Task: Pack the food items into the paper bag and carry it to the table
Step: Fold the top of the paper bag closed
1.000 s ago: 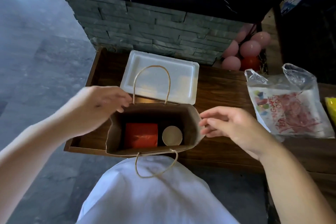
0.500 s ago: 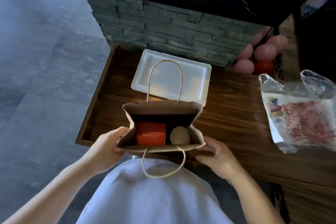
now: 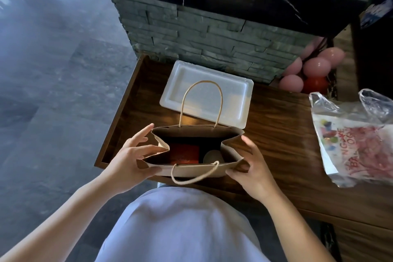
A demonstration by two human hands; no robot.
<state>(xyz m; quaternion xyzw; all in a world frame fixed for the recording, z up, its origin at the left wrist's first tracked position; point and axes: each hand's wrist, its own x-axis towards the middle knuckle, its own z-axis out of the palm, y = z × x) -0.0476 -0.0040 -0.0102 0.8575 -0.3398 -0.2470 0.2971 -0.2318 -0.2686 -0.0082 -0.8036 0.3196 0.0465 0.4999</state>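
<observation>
A brown paper bag (image 3: pixel 191 171) with twine handles stands open on the wooden counter (image 3: pixel 276 140), near its front edge. Inside lie a red box (image 3: pixel 184 154) on the left and a round pale lid or cup (image 3: pixel 213 157) on the right. My left hand (image 3: pixel 129 158) grips the bag's left side, thumb on the near wall, fingers pushing the side fold inward. My right hand (image 3: pixel 248 164) holds the right side the same way. A white foam container (image 3: pixel 204 93), closed, lies just behind the bag.
A printed plastic bag (image 3: pixel 357 140) lies on the counter at the right. Pink and red balloons (image 3: pixel 314 70) sit at the back right. A grey stone wall (image 3: pixel 212 36) rises behind the counter. Grey floor (image 3: pixel 53 91) lies to the left.
My hands went from hovering at the bag's rim down to its lower sides, then up to the side folds, which now crease inward. The view shifted slightly.
</observation>
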